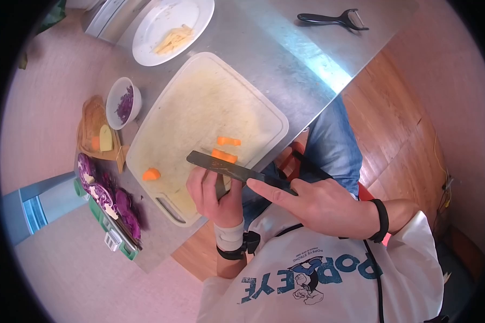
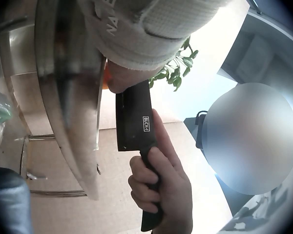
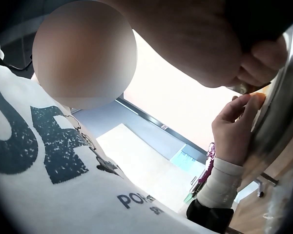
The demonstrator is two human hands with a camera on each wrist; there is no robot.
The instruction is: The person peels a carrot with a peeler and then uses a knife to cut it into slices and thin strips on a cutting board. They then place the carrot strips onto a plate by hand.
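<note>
In the head view, a carrot piece [image 1: 224, 156] lies on the white cutting board [image 1: 199, 102] against the far side of a black cleaver [image 1: 221, 166]. My right hand [image 1: 320, 207] grips the cleaver's handle, its index finger stretched along the blade. On the near side of the blade, the curled fingers of my left hand [image 1: 215, 196] pinch the carrot, whose held part is mostly hidden; orange [image 3: 258, 100] shows at the fingertips in the right wrist view. Another carrot piece [image 1: 229, 141] lies just beyond, and a carrot end [image 1: 151, 174] sits at the left.
A plate [image 1: 203, 16] with pale strips and a bowl [image 1: 137, 102] of shredded purple cabbage stand beyond the board. To the left are a wooden tray [image 1: 86, 132] with vegetable pieces and cut purple cabbage [image 1: 105, 198]. A black peeler [image 1: 323, 19] lies at the far right.
</note>
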